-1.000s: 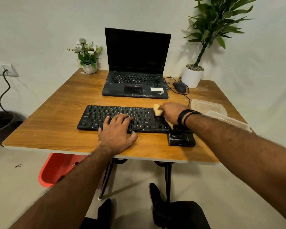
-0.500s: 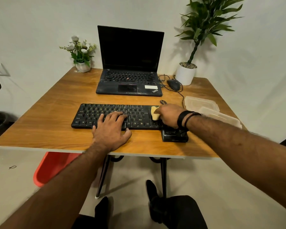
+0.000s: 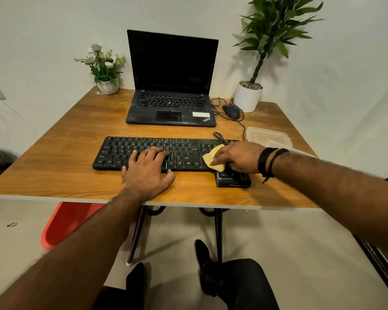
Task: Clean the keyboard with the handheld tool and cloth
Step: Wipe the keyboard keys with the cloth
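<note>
The black keyboard lies across the near middle of the wooden table. The right hand presses a yellow cloth onto its right end — fingers fairly straight, though whether they pinch the cloth is hard to tell. The left hand rests flat on the keys, fingers spread. A small black device sits just beside the keyboard's near right corner — a laptop stands behind.

My left hand lies flat on the black keyboard, fingers spread over the keys. My right hand presses a yellow cloth onto the keyboard's right end. A small black device sits on the bench just below.
</note>
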